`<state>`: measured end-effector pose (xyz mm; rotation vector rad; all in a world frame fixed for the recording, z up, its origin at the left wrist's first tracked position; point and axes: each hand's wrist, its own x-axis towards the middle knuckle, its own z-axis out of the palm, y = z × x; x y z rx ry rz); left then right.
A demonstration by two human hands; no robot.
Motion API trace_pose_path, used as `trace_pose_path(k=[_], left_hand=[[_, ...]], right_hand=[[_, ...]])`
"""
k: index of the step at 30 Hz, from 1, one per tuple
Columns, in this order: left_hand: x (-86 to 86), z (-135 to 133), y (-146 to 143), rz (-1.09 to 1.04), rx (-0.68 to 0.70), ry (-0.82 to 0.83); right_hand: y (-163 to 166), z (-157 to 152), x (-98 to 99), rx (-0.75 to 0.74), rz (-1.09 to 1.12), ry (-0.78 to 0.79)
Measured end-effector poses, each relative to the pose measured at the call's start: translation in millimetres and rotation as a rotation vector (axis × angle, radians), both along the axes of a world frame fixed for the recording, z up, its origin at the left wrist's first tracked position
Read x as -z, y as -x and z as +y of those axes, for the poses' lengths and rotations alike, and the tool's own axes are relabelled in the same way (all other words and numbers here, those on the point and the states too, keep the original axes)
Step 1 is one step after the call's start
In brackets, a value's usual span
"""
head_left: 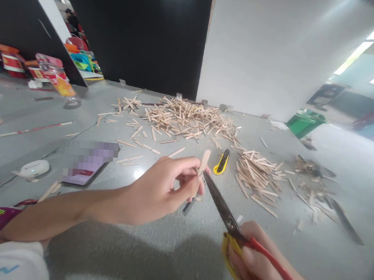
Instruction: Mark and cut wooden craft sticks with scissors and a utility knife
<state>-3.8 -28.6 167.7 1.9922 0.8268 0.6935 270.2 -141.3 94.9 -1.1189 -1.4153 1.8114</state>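
My left hand point(167, 183) is closed in a pinch on a flat wooden stick point(205, 159), which stands up from between the fingertips. In my right hand point(255, 258) is a pair of scissors point(222, 206) with a red and a yellow handle. Their blades look closed or nearly so, and the tips reach to the left fingertips beside the lower part of the stick. A dark narrow piece point(188, 207) shows just under the left fingers; what it is I cannot tell. Beyond the hands lies a yellow and black box cutter point(221, 161).
Wooden sticks form a large heap point(188, 119) by the panels and a smaller pile point(257, 170) at right. A phone point(89, 165), a white case point(35, 168) and a bottle point(61, 82) are on the left. A green bin point(305, 122) stands far right.
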Motion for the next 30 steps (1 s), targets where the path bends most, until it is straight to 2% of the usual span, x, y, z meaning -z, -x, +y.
trace_pose_path(k=[6,15,20,24,30], left_hand=[[2.7,1.0,1.7,0.005,-0.013,-0.048],[-1.6,-0.7,2.8,0.016,-0.003,-0.012],[-3.3,-0.7,3.6,0.036,0.015,-0.009],[-4.7,-0.7,3.8,0.044,0.013,-0.006],[-3.7,0.7,4.8,0.072,0.015,0.002]], right_hand=[[-4.6,0.7,4.4,-0.012,-0.026,-0.029],[-5.1,6.4,-5.9,-0.038,-0.105,-0.01],[-8.0,6.0,1.5,-0.004,-0.107,-0.003],[-7.1,7.7,-3.6,0.015,-0.156,0.008],[-4.2,18.4,-10.2,-0.076,-0.137,0.042]])
